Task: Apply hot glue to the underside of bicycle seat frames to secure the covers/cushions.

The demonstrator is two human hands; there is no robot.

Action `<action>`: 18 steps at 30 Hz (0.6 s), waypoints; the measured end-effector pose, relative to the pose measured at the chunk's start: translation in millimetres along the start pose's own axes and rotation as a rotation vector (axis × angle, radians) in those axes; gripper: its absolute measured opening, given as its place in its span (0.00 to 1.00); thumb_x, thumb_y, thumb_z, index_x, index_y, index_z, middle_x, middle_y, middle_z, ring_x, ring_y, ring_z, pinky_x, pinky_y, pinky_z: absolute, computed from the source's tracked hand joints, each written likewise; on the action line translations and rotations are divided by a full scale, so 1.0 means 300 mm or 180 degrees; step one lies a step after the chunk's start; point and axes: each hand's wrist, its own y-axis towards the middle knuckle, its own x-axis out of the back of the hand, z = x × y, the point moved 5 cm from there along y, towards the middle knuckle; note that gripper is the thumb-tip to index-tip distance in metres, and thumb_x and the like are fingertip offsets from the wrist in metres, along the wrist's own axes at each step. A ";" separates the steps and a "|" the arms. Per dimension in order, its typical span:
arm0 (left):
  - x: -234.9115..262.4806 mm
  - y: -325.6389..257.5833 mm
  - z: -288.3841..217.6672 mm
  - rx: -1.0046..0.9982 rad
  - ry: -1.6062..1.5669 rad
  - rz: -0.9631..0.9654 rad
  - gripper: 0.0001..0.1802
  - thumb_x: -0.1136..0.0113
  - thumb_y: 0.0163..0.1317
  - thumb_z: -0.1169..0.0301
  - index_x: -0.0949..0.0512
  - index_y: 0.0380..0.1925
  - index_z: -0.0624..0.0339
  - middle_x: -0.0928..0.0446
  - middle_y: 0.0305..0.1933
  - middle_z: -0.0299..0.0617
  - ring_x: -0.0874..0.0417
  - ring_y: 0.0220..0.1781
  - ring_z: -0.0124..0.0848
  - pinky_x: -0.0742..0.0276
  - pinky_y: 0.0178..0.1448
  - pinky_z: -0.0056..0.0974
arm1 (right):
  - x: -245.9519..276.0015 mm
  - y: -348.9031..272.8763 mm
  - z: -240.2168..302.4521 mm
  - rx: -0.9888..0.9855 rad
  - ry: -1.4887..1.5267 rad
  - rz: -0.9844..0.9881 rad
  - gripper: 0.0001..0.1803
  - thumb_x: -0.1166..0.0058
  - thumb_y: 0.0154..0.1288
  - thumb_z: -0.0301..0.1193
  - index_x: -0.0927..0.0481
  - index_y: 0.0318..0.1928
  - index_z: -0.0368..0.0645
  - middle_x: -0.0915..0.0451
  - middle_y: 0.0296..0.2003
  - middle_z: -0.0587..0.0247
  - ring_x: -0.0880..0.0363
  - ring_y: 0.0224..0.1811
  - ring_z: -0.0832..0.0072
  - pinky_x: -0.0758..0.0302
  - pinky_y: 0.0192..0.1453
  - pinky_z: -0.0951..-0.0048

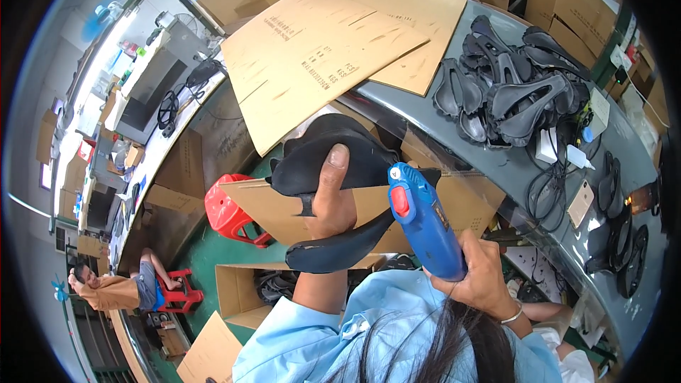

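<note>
This is a workshop, of the small-factory kind: a heap of saddle-shaped black shells (pixel 505 99) at two o'clock on a grey worktable (pixel 610 140), flattened cardboard (pixel 312 50) (printed carton stock) at twelve, an equipment-laden bench (pixel 153 154) at ten, a blue hand tool (pixel 429 230) at four, green floor (pixel 213 250) at eight.

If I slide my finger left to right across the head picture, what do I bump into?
Seated person → shiny red stool → black piece in the left hand → blue tool in the right hand → phone.
</note>
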 end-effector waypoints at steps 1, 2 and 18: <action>0.006 -0.005 0.005 -0.0001 0.0000 -0.0007 0.14 0.46 0.56 0.74 0.29 0.43 0.66 0.24 0.41 0.46 0.21 0.41 0.35 0.24 0.49 0.39 | -0.002 0.002 0.001 0.0014 0.0028 0.0011 0.22 0.34 0.37 0.33 0.36 0.25 0.39 0.29 0.16 0.54 0.26 0.18 0.59 0.30 0.24 0.65; 0.018 -0.010 0.010 -0.0018 0.0241 -0.0185 0.14 0.44 0.55 0.73 0.28 0.41 0.66 0.24 0.40 0.45 0.22 0.40 0.32 0.26 0.47 0.36 | -0.003 0.004 0.003 0.0029 0.0056 0.0022 0.22 0.35 0.38 0.34 0.36 0.25 0.39 0.29 0.16 0.54 0.26 0.18 0.59 0.30 0.24 0.65; 0.016 -0.013 -0.038 0.0404 0.1768 0.0469 0.13 0.43 0.54 0.74 0.26 0.40 0.67 0.26 0.40 0.38 0.26 0.39 0.24 0.30 0.44 0.30 | 0.016 0.016 0.055 0.0387 -0.0714 -0.0089 0.25 0.30 0.30 0.32 0.35 0.26 0.40 0.28 0.17 0.55 0.26 0.19 0.60 0.33 0.23 0.65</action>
